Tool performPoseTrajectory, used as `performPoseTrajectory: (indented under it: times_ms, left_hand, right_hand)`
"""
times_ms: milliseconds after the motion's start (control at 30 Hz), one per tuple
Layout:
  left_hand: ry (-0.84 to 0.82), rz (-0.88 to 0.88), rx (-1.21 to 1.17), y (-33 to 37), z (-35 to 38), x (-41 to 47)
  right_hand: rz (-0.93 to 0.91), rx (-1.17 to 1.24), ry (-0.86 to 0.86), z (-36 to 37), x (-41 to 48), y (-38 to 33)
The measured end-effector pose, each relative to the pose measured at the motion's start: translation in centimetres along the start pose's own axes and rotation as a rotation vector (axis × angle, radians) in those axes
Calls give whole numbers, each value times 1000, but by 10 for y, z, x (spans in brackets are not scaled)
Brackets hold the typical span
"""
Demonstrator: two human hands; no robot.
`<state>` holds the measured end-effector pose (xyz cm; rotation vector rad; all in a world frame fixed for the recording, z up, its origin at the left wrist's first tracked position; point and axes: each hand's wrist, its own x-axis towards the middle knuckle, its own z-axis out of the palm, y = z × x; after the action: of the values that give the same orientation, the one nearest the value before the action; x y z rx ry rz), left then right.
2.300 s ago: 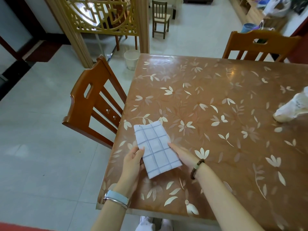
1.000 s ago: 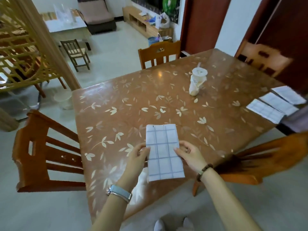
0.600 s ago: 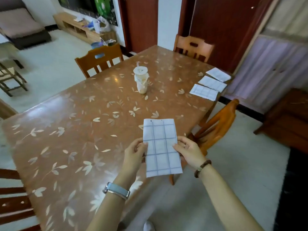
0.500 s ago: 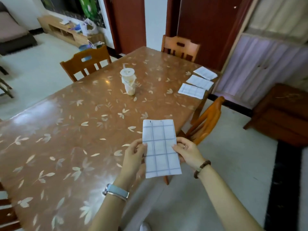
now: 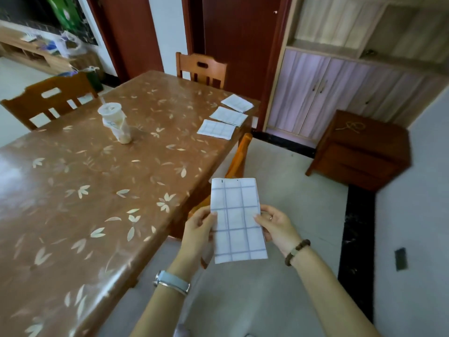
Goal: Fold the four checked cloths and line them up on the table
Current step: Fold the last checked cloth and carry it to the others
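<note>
Both hands, left and right, pinch a folded cloth in their fingers beside the tabletop; three folded cloths lie there.

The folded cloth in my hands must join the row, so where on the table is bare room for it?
Bare table lies just nearer than the nearest folded cloth, between it and the right edge by the orange chair. The far corner is crowded by the other two cloths. The cup stands well left.
</note>
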<state>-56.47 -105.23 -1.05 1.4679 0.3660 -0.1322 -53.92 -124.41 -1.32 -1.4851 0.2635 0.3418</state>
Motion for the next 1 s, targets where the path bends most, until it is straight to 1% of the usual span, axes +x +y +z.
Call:
performPoseTrajectory:
  times_ms: [233, 467, 1000]
  left_hand:
    - [-97, -36, 39, -7, 77, 1]
    - [-136, -53, 105, -5, 120, 32]
    - [-178, -40, 151, 47, 205, 173]
  right_hand:
    - [-6, 7, 116, -78, -5, 0]
    - [2, 66, 180, -118, 16, -1]
    - [-28, 49, 235, -179, 143, -76]
